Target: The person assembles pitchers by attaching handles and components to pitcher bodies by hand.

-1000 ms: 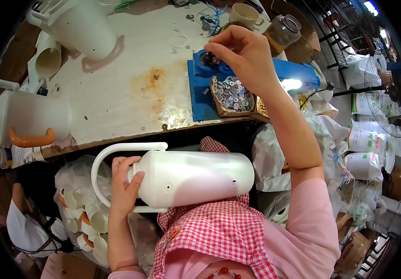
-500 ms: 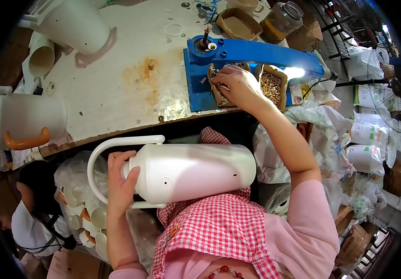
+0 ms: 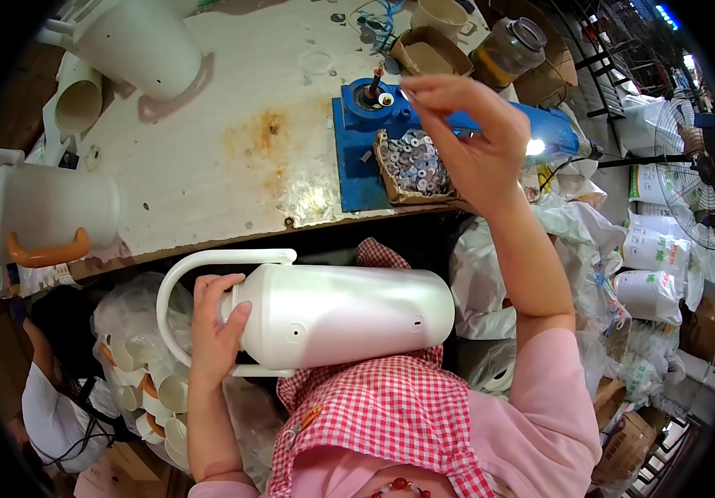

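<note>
A white jug (image 3: 349, 315) with a curved handle lies on its side across the lap, its neck to the left. My left hand (image 3: 218, 319) is closed around the neck end, inside the handle loop (image 3: 168, 303). Two small holes show on the jug's side. My right hand (image 3: 482, 137) is raised beside the spindle (image 3: 375, 83) of a blue press (image 3: 357, 178), pinching a small pale piece that looks like a washer (image 3: 405, 95). Below the fingers stands a cardboard box (image 3: 395, 192) full of small washers.
White jugs (image 3: 137, 50) stand at the table's left, one with an orange handle (image 3: 48, 249). A cardboard tray (image 3: 432, 51) and a jar (image 3: 507, 51) sit at the back. Bagged parts (image 3: 170, 390) and another person (image 3: 63, 398) are at lower left. A fan (image 3: 689, 166) stands right.
My right hand has lifted out of the washer box and moved up toward the press spindle, fingertips pinched. My left hand still holds the jug, which has rolled slightly.
</note>
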`<state>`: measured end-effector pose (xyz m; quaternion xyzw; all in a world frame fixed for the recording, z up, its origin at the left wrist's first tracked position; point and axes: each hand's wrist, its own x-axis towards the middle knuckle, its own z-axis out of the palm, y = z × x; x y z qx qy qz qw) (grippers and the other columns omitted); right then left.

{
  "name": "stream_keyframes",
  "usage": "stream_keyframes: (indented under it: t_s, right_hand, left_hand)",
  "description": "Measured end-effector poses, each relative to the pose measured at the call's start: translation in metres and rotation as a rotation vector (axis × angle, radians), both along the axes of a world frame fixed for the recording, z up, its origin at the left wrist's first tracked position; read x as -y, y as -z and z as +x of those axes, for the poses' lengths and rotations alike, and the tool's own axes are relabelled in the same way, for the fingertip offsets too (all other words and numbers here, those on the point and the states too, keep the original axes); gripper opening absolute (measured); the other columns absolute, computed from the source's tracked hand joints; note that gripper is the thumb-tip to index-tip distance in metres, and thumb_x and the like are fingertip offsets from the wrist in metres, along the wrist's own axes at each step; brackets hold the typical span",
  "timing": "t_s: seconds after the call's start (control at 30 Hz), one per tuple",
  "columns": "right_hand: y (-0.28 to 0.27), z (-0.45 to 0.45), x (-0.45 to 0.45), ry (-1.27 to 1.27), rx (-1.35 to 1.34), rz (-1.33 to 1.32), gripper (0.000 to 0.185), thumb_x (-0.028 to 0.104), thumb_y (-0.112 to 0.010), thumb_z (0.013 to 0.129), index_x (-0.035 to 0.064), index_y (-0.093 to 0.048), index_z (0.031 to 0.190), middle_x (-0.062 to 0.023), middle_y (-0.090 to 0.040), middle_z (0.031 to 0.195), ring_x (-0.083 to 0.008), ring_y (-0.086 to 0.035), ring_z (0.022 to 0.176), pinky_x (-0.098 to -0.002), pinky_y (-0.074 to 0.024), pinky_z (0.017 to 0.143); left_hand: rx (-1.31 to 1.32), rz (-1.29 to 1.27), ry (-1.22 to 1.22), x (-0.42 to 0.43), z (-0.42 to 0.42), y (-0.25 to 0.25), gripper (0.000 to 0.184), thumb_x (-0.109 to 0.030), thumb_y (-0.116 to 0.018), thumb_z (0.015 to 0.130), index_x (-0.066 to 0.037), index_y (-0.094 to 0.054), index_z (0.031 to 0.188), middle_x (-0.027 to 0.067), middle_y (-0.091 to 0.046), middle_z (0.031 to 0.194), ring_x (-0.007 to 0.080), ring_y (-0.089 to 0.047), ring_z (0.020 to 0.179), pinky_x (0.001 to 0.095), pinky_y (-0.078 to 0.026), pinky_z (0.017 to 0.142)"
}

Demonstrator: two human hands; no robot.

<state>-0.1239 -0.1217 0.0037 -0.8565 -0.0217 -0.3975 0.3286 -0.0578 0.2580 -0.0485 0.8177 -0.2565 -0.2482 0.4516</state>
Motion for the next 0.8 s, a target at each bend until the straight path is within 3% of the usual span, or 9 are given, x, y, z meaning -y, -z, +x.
stream_keyframes:
  t_s: [0.17, 0.4, 0.5, 0.57, 0.7, 0.8]
  right_hand:
    - [-0.007, 0.029, 0.011, 0.012, 0.073, -0.312, 0.011, -0.012, -0.069, 0.081, -0.0031, -0.065, 0.087, -0.0130, -0.075, 0.097, -0.0177, -0.071, 0.075, -0.0255, -0.0569, 0.066]
    - [-0.014, 0.034, 0.012, -0.004, 0.112, -0.370, 0.014, -0.010, -0.070, 0.079, 0.0009, -0.066, 0.085, -0.0102, -0.075, 0.095, -0.0195, -0.071, 0.073, -0.0263, -0.0566, 0.063]
    - [-0.011, 0.035, 0.012, 0.054, 0.054, -0.530, 0.013, -0.007, -0.073, 0.077, 0.0030, -0.066, 0.083, -0.0080, -0.075, 0.095, -0.0222, -0.071, 0.075, -0.0272, -0.0568, 0.064]
    - [-0.007, 0.036, 0.016, 0.090, 0.111, -0.673, 0.009, 0.005, -0.072, 0.077, 0.0088, -0.064, 0.079, 0.0009, -0.074, 0.096, -0.0193, -0.069, 0.073, -0.0302, -0.0547, 0.060]
    - [-0.004, 0.027, 0.010, 0.094, 0.125, -0.579, 0.009, 0.006, -0.073, 0.078, 0.0088, -0.065, 0.080, -0.0010, -0.073, 0.094, -0.0210, -0.068, 0.073, -0.0314, -0.0543, 0.060]
    - [0.002, -0.022, -0.012, 0.070, 0.067, -0.178, 0.009, 0.007, -0.073, 0.084, 0.0047, -0.065, 0.081, -0.0084, -0.071, 0.084, -0.0238, -0.067, 0.069, -0.0320, -0.0508, 0.059]
  left_hand:
    - [-0.014, 0.003, -0.018, -0.003, -0.002, 0.000, 0.037, -0.019, -0.068, 0.090, -0.002, -0.062, 0.121, 0.0111, -0.049, 0.113, 0.0237, -0.050, 0.105, 0.0325, -0.041, 0.095]
    - [0.024, -0.014, 0.012, -0.001, 0.002, 0.002, 0.036, -0.019, -0.068, 0.090, -0.002, -0.062, 0.121, 0.0109, -0.049, 0.113, 0.0232, -0.051, 0.104, 0.0321, -0.041, 0.094]
    - [0.010, -0.009, -0.001, -0.001, 0.001, 0.002, 0.037, -0.019, -0.069, 0.090, -0.002, -0.061, 0.122, 0.0109, -0.049, 0.113, 0.0233, -0.051, 0.103, 0.0320, -0.041, 0.094]
    - [0.024, -0.007, -0.003, -0.001, -0.001, 0.000, 0.033, -0.018, -0.064, 0.092, -0.002, -0.062, 0.121, 0.0116, -0.050, 0.112, 0.0235, -0.051, 0.102, 0.0320, -0.042, 0.093]
    - [0.080, -0.009, -0.034, -0.003, 0.000, 0.007, 0.026, -0.016, -0.058, 0.096, -0.001, -0.064, 0.117, 0.0120, -0.053, 0.107, 0.0241, -0.053, 0.097, 0.0328, -0.043, 0.091]
    - [0.167, -0.056, -0.099, -0.010, 0.002, 0.013, 0.022, -0.015, -0.052, 0.099, 0.000, -0.066, 0.107, 0.0121, -0.056, 0.099, 0.0244, -0.055, 0.092, 0.0337, -0.044, 0.088]
